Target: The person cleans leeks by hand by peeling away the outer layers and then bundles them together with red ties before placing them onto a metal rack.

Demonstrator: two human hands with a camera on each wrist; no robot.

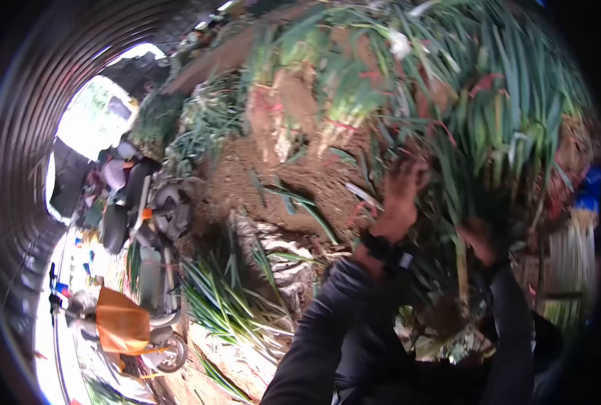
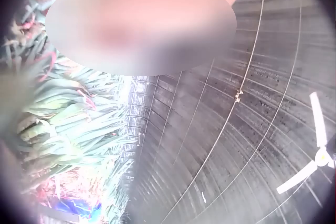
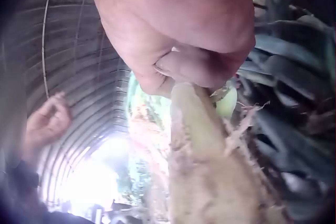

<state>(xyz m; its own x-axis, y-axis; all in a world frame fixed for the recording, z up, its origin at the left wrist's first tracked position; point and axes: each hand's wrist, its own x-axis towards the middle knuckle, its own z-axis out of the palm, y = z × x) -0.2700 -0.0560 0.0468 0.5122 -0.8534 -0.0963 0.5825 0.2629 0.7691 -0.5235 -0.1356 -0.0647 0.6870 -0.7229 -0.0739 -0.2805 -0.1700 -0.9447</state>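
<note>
My right hand [image 1: 479, 239] grips a green onion [image 1: 462, 270] by its pale stalk, the dark leaves rising above the fist in the head view. In the right wrist view, curled fingers of the right hand [image 3: 184, 35] wrap the stalk [image 3: 205, 145], its lower part soiled and trailing dry, peeling skin. My left hand [image 1: 402, 192] is raised beside it, apart from the stalk, with loosely bent fingers and nothing in them. That left hand [image 3: 50, 121] also shows at the left of the right wrist view. A blurred patch hides much of the left wrist view.
Bundled green onions [image 1: 516, 88] tied with red strips line the far side and right. Loose onions [image 1: 226, 297] lie at lower left, near a scooter with an orange cover [image 1: 122, 320]. Bare soil [image 1: 246, 175] carries scattered leaves. A ribbed roof [image 2: 252, 129] arches overhead with a fan [image 2: 321, 155].
</note>
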